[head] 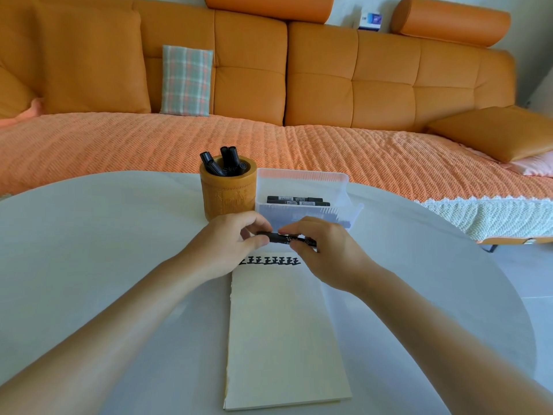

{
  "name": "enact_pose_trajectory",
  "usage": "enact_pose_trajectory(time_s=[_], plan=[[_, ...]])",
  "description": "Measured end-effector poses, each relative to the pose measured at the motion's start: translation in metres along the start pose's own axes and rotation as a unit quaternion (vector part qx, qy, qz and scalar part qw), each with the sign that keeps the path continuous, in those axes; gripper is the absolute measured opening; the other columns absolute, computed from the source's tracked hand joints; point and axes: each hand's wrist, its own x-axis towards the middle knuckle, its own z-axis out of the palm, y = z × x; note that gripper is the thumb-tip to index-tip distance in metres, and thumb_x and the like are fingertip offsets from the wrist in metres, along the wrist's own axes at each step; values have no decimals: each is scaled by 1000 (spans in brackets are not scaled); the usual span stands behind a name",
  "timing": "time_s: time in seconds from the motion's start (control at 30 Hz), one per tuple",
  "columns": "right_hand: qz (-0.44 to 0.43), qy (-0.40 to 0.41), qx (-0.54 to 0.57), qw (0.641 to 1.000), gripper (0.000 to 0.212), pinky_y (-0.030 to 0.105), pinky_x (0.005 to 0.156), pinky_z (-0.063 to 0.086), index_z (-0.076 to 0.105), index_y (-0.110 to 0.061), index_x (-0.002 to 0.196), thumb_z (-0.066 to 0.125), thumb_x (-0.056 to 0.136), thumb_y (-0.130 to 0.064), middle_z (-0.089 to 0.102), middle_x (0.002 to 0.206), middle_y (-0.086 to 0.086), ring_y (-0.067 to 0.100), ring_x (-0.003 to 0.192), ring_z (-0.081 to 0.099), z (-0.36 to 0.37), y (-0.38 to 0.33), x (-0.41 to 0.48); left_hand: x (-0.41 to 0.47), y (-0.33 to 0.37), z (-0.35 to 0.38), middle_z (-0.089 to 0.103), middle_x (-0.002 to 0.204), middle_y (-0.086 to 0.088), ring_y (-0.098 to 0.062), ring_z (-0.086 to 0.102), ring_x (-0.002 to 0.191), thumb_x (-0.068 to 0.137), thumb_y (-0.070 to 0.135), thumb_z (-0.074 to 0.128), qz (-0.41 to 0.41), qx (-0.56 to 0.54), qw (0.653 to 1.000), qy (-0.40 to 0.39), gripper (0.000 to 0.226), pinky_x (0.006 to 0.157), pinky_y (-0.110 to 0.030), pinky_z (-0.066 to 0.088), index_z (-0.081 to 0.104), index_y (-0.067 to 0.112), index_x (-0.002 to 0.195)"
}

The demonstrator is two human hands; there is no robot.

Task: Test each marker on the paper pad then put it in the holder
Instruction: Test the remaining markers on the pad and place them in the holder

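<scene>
Surface: one white round table (89, 250), smooth top. Three items stand or lie directly on it. A paper pad (284, 339) lies flat, running lengthwise from the near edge toward the centre, with a row of black marks across its far end. A wooden holder (229, 196) stands upright near the far edge. A clear plastic box (287, 214) sits just beside the holder, on its right; contact cannot be confirmed.

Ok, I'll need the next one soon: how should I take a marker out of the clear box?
Probably pinch the rear marker mid-barrel, coming straight down from above: it lies flat and crosswise, beside another, and the clear box is open on top with walls all round.
</scene>
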Motion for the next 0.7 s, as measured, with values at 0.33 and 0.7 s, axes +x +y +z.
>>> enact_pose_trajectory(time_s=[0.33,0.7], plan=[[-82,53,-58,994,10,35,61,49,76,-25,95,68,90,-30,64,76,-10,11,70,57,-1,2,-2,-2,6,-10,63,76,5,-8,59,77,96,27,59,50,37,996,-56,22,70,-32,47,75,19,86],[89,-68,233,966,27,27,59,35,73,-16,80,56,100,-22,56,61,-6,11,57,40,9,-19,-6,-11,7,-18,60,80,11,-8,54,86,95,22,60,137,67,988,-14,15,70,-23,44,74,21,98]])
